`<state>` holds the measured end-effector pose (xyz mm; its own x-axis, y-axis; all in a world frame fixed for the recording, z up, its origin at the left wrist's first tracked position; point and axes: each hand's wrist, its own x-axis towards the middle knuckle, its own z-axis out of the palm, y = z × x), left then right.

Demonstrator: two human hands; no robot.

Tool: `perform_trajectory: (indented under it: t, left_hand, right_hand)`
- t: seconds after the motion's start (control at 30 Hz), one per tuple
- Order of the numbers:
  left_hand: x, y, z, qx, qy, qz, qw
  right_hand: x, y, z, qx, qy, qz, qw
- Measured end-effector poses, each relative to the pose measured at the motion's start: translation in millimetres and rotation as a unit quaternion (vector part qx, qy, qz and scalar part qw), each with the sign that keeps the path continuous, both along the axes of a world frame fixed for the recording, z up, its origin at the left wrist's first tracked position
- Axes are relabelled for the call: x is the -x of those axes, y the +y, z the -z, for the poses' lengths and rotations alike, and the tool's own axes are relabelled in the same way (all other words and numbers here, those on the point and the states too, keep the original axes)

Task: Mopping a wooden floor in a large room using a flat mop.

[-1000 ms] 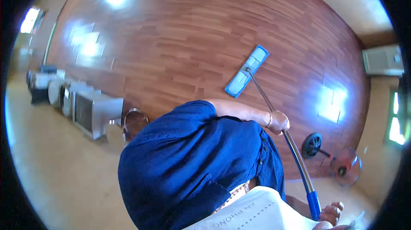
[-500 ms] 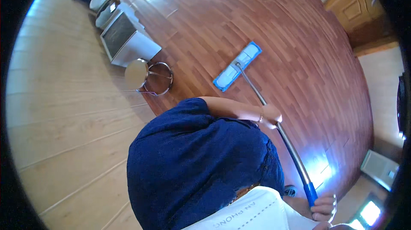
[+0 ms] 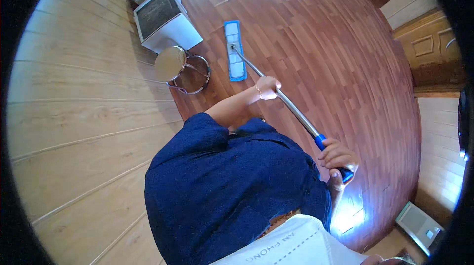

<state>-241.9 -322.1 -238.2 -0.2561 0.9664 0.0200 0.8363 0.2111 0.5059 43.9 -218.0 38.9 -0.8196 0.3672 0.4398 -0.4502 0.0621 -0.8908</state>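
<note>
I hold a flat mop with both hands. Its blue and white head lies flat on the red-brown plank floor, close to a stool. My left hand grips the shiny metal pole about halfway up. My right hand is closed around the blue grip at the pole's upper end. My dark blue shirt fills the lower middle of the view.
A stool with a round seat and a metal ring base stands left of the mop head. Behind it is a white boxy appliance. A pale wood-panel wall runs along the left. A wooden door is at right, a white unit at lower right.
The view has swung round. The mop head now lies nearer the stool and the white appliance, and my right hand on the blue grip has come fully into view.
</note>
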Motion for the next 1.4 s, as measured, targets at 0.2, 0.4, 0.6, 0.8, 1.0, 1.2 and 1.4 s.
perform_trajectory:
  t: [0.2,0.4,0.6,0.8,1.0,1.2,1.4]
  left_hand:
    - [9,-33,2,0.016,-0.027,-0.061,0.998]
    - [-3,-44,15,-0.070,-0.064,-0.042,0.995]
    - [-10,-14,30,-0.076,-0.076,-0.028,0.994]
    - [4,17,42,-0.083,-0.118,-0.084,0.986]
    - [3,28,33,0.043,0.014,-0.190,0.981]
    - [21,30,82,0.071,-0.260,-0.375,0.887]
    - [35,29,48,0.183,-0.026,-0.218,0.958]
  right_hand:
    - [11,5,4,-0.076,-0.045,-0.107,0.990]
    - [7,3,-10,-0.155,-0.086,-0.187,0.966]
    - [2,7,-17,-0.218,-0.112,-0.195,0.950]
    - [11,14,-10,-0.298,-0.107,-0.182,0.931]
    - [21,7,22,-0.239,-0.084,-0.108,0.961]
    - [18,-9,61,-0.210,-0.087,-0.084,0.970]
    - [24,-18,58,-0.168,-0.098,-0.019,0.981]
